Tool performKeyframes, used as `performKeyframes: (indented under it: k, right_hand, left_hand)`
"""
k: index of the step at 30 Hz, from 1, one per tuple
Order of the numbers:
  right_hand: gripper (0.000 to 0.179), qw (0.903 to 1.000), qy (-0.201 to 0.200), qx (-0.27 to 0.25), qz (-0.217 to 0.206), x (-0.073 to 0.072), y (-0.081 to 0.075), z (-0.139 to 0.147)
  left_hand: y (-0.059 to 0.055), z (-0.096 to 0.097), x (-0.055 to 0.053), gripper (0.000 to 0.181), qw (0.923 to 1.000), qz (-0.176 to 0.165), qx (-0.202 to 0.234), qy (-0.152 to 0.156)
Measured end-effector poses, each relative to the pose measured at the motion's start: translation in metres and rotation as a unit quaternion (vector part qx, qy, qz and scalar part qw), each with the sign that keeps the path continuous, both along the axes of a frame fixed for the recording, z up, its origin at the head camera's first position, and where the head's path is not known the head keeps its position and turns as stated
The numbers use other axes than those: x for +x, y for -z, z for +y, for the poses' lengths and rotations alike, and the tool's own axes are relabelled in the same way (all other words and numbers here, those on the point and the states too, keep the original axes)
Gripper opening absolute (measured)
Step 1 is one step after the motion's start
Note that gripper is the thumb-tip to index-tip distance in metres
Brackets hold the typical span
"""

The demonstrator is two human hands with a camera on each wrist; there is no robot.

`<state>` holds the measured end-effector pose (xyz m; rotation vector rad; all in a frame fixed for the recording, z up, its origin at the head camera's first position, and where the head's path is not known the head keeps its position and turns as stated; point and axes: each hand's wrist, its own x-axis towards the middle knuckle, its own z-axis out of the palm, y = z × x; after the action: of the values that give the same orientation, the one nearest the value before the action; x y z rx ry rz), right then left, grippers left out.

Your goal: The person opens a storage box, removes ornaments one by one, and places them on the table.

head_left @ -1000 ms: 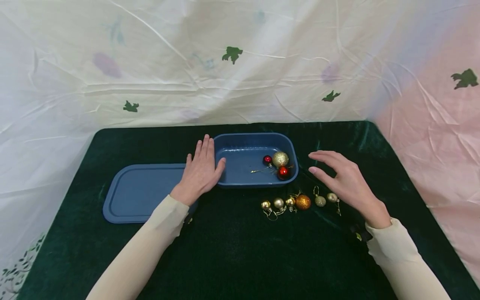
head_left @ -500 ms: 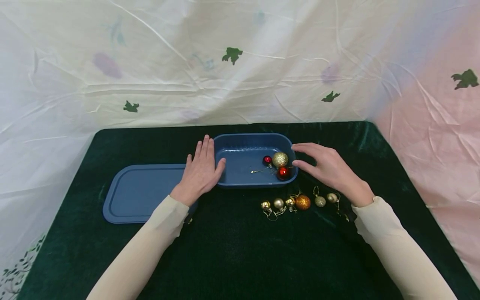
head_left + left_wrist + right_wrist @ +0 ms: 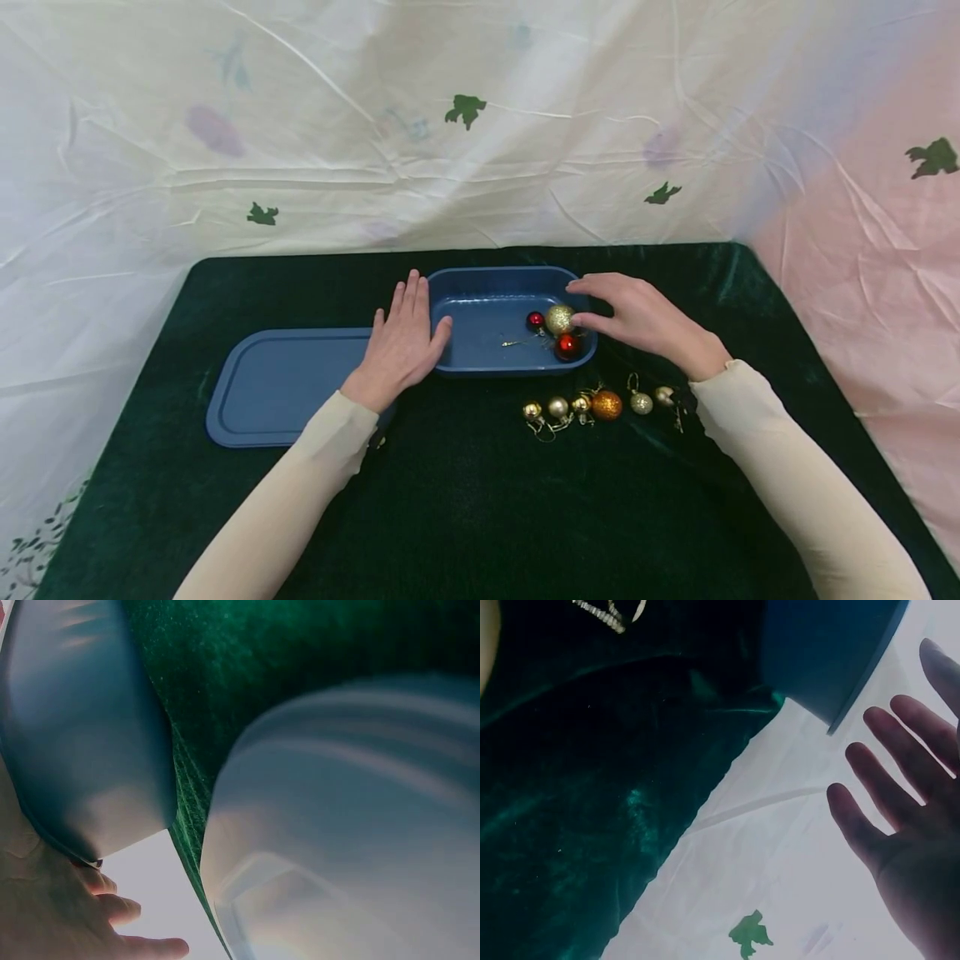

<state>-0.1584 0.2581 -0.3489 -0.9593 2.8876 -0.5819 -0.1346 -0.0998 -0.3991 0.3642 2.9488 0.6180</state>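
My left hand [image 3: 400,342] lies with straight fingers against the left end of a blue rectangular box [image 3: 480,369]. Over the box's right end reaches my right hand [image 3: 637,312], its fingers spread and nothing between them; the thumb tip overlaps a gold glitter bauble [image 3: 558,319] in the head view. Beside that bauble in the box sit a small dark red bauble [image 3: 535,321] and a larger shiny red bauble [image 3: 567,346]. In the right wrist view the fingers [image 3: 885,776] are apart, near the box's blue wall [image 3: 825,652].
A blue lid [image 3: 288,387] lies flat left of the box, partly under the left forearm. In front of the box, a row of small gold baubles [image 3: 557,407] with string loops includes an orange glitter one [image 3: 607,405]. A pale cloth [image 3: 360,125] hangs behind the dark green tablecloth [image 3: 480,500].
My right hand has moved left from beside the box to over its right end. The left hand, the box and the baubles stay where they were.
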Motion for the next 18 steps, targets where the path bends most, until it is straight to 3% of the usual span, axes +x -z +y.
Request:
performKeyframes:
  k: [18]
  right_hand:
    - [0.048, 0.997, -0.032, 0.064, -0.028, -0.021, 0.003, -0.016]
  left_hand:
    - [-0.001, -0.002, 0.0, 0.081, 1.0, -0.003, 0.002, -0.001]
